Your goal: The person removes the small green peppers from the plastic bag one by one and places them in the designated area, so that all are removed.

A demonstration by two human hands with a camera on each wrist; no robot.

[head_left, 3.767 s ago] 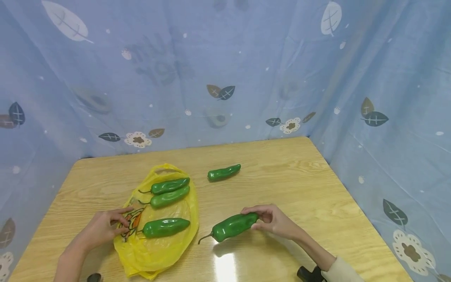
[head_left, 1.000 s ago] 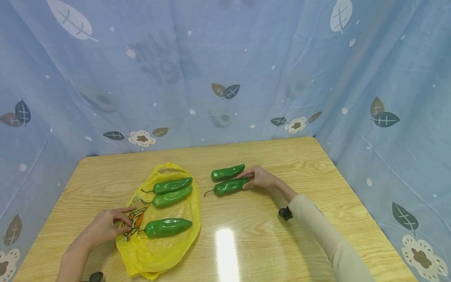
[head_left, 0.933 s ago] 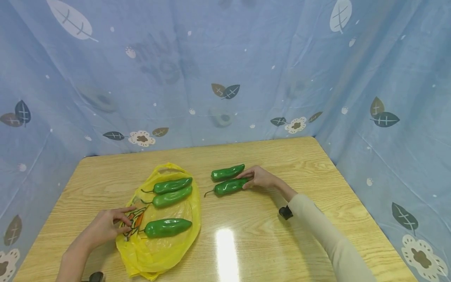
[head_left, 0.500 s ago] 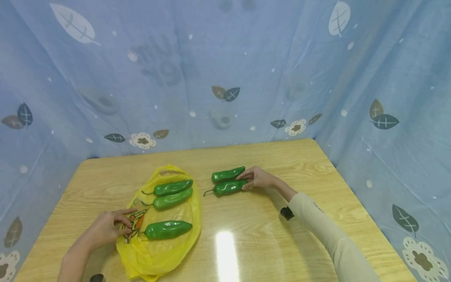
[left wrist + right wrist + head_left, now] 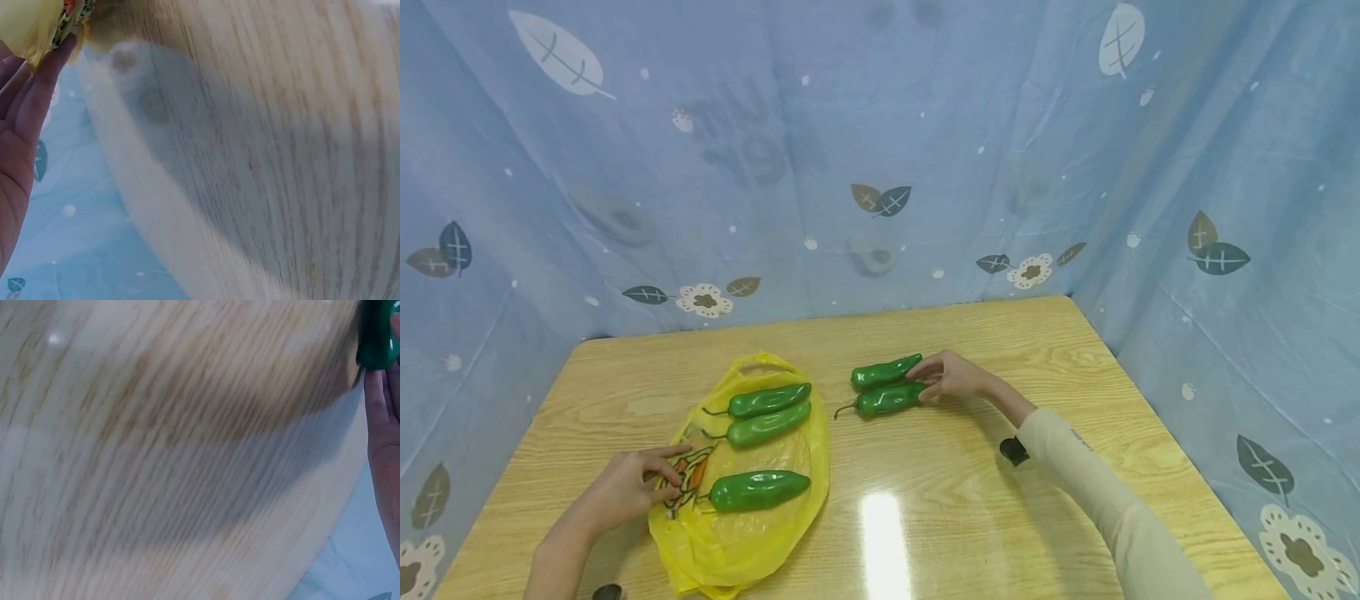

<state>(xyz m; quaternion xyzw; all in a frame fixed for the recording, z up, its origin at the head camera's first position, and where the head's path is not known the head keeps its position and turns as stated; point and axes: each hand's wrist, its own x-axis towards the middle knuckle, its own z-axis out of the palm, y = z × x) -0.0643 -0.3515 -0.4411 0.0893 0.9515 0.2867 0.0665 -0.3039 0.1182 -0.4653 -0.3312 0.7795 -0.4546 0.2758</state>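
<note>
1. While the head view looks down on the pale wood-grain table (image 5: 970,500), the right hand (image 5: 951,379) sits at about 1 o'clock from table centre, fingers curled round the blunt end of a glossy green plastic pepper with a thin stem (image 5: 883,401). That pepper lies on the table, just beside a second, stemless green pepper (image 5: 886,371) at its 12 o'clock.
2. Head view, left side: the left hand (image 5: 625,492) at about 8 o'clock pinches the printed edge of a crumpled yellow plastic bag (image 5: 741,533). Three more green peppers lie on the bag: two side by side at its far end (image 5: 767,412), one nearer (image 5: 758,490).
3. Left wrist view: fingers (image 5: 37,94) lie nearly straight, tips touching the yellow bag edge (image 5: 37,25); table grain fills the rest.
4. Right wrist view: blurred; fingers (image 5: 381,425) against the green pepper (image 5: 377,337) at the 1 o'clock corner. Grip not readable here.
</note>
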